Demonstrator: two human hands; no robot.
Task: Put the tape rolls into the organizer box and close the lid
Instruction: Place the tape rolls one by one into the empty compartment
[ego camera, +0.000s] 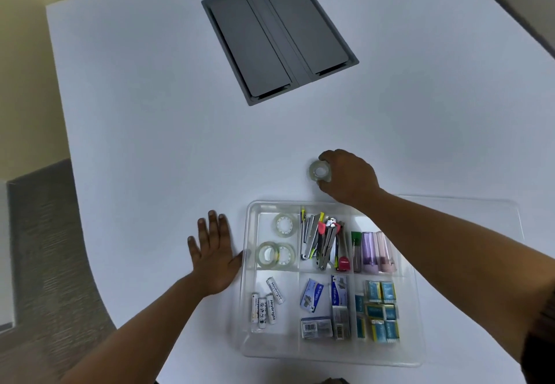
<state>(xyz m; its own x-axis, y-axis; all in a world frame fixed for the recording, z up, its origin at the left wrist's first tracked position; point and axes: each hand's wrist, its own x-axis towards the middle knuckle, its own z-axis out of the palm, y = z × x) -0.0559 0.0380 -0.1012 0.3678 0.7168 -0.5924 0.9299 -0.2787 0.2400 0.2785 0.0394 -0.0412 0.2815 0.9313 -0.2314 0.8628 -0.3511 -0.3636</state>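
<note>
Tape roll (320, 170), clear, is pinched between thumb and fingers of the right hand (350, 178) on the white table (150, 113), just beyond the far rim of the organizer box (330, 359). Whether it is lifted or resting on the surface cannot be told.

Three more clear tape rolls (284, 225) are already lodged in the far-left compartment, two of them leaning together at its near end (271, 255). The left hand (214, 256) is laid flat and open on the table, holding nothing, its thumb side touching or just beside the box's left wall.

Step in hand, as judged: carrying this roll into the tape compartment.

- The roll is best carried leftward and toward the body, over the far rim, so the stapler compartment (319, 241) is passed by (its tools stand high enough to snag).
- Free floor is seen between the single roll and the leaning pair; the roll should be set there flat.
- The box is best steadied by the left hand during the drop.
- A clear sheet (480, 203) lying to the right beyond the box is taken to be the lid; it is not yet on.
</note>
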